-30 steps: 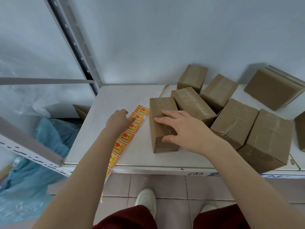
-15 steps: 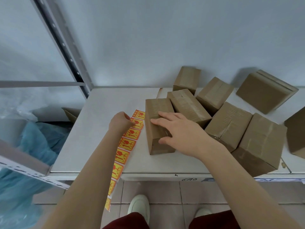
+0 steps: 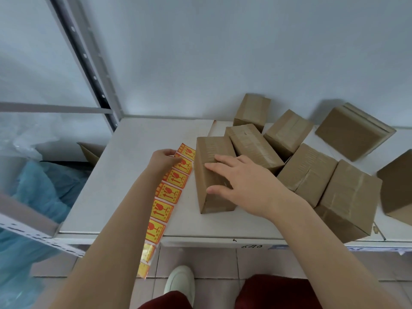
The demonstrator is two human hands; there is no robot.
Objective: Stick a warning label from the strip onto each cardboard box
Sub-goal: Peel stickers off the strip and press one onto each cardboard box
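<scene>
Now R hand flat atop box, L hand curled on strip.

The left hand has crept up the label strip toward its far end, and its curled fingertips now pinch at the strip's left edge beside the second label. The view has swung slightly right, showing more of the far-right box.

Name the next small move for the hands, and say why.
Probably peel one label: the left hand rests at the far end of the label strip, the right hand lies flat on the nearest box, steadying it, and that box's visible faces are bare.
</scene>
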